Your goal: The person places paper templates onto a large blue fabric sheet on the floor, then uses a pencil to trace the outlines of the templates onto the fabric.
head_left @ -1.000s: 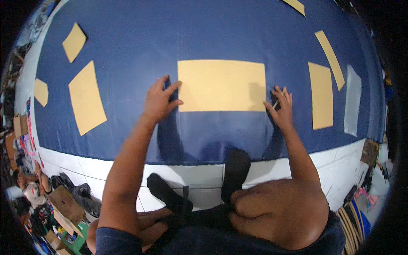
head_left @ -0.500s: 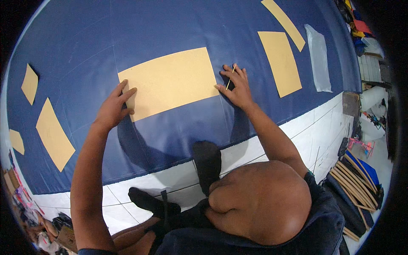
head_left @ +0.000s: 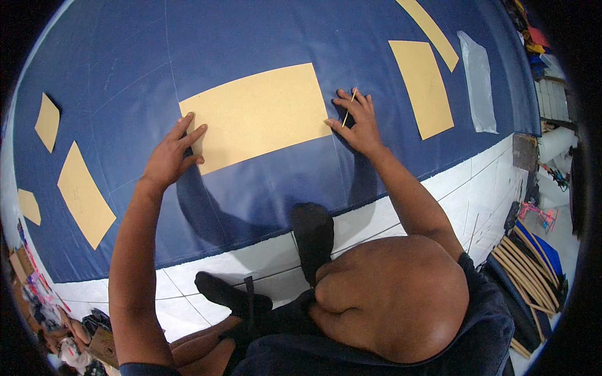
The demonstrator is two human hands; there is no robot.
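At either end of the yellow sheet [head_left: 260, 116], left hand [head_left: 167, 153] splayed, right hand [head_left: 362, 130] around a stick [head_left: 349, 108].

White tiled floor [head_left: 483, 182]; right side: stacked tan rods [head_left: 523, 269], pale roll [head_left: 557, 143]; lower left: cardboard box [head_left: 104, 346].

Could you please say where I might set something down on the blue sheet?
Bare patches lie beyond the large cream rectangle, and between the left hand and the leftmost cream pieces. The right is crowded: two cream panels and a pale strip lie close.
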